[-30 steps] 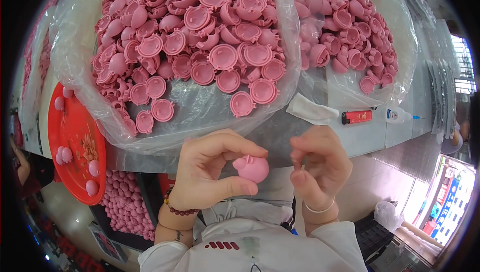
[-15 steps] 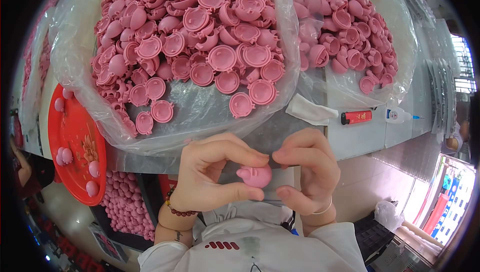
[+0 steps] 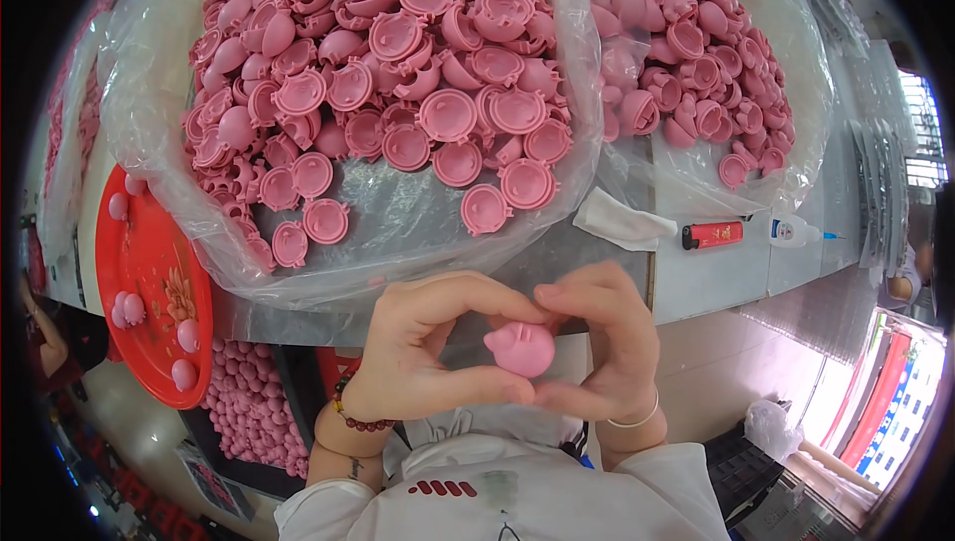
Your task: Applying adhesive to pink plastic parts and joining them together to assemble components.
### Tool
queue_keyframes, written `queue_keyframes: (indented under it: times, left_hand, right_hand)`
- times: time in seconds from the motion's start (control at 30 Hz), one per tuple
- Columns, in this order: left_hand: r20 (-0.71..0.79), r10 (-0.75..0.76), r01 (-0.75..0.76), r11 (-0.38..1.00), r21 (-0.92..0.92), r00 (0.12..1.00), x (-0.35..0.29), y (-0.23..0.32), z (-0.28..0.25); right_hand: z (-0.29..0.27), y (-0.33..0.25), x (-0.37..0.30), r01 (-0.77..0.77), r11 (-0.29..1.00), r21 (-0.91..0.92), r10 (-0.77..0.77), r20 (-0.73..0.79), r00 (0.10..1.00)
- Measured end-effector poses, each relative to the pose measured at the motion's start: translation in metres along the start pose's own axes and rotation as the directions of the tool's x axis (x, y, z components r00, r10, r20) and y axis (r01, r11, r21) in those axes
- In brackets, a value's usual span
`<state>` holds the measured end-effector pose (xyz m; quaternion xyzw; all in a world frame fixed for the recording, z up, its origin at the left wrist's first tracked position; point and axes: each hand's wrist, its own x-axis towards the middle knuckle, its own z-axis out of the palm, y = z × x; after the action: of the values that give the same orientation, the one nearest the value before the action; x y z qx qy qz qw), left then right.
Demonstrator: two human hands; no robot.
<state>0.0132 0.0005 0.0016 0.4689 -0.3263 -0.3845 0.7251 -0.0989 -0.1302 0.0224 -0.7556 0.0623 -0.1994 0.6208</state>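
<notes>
Both hands meet close to the body, below the table edge, and pinch a small pink pig-shaped shell (image 3: 521, 349) between them. The left hand (image 3: 430, 352) curls its forefinger over the top and its thumb under the piece; the right hand (image 3: 603, 344) mirrors it, fingertips pressed on the piece's right side, thumb beneath. The piece is roundish, with no clear long axis; its two small ears stick up toward the fingers above and its domed side faces the camera. Beyond the fingertips, an open clear plastic bag (image 3: 398, 233) holds a heap of pink half-shells (image 3: 398, 74), many lying hollow side up. A second bag of the same parts (image 3: 696, 54) sits beyond the right hand, with a red lighter (image 3: 712, 235) and a small glue bottle (image 3: 793, 232) near it. Left of the left hand lies a red tray (image 3: 149, 282) with a few pink pieces
</notes>
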Motion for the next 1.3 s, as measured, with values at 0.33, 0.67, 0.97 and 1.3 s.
queue_keyframes:
  times: [0.33, 0.67, 0.97, 1.3]
  left_hand:
    - [0.104, -0.059, 0.050, 0.995, 0.084, 0.993, 0.000, -0.001, -0.006]
    - [0.114, -0.036, 0.030, 0.998, 0.057, 0.993, 0.003, 0.006, -0.003]
    - [-0.208, 0.472, -0.046, 0.472, 0.880, 0.856, -0.053, 0.058, -0.037]
    - [-0.481, 0.711, 0.587, 0.118, 0.801, 0.513, -0.070, 0.082, -0.100]
  right_hand:
    - [0.003, 0.004, 0.003, 0.320, 0.866, -0.385, -0.356, -0.025, 0.934]
    - [0.004, 0.009, 0.008, 0.443, 0.737, -0.511, -0.443, 0.129, 0.887]
    - [-0.095, 0.004, -0.036, -0.254, 0.445, -0.859, -0.652, -0.505, 0.566]
    - [-0.173, 0.045, -0.036, -0.538, 0.620, -0.571, -0.295, -0.805, 0.514]
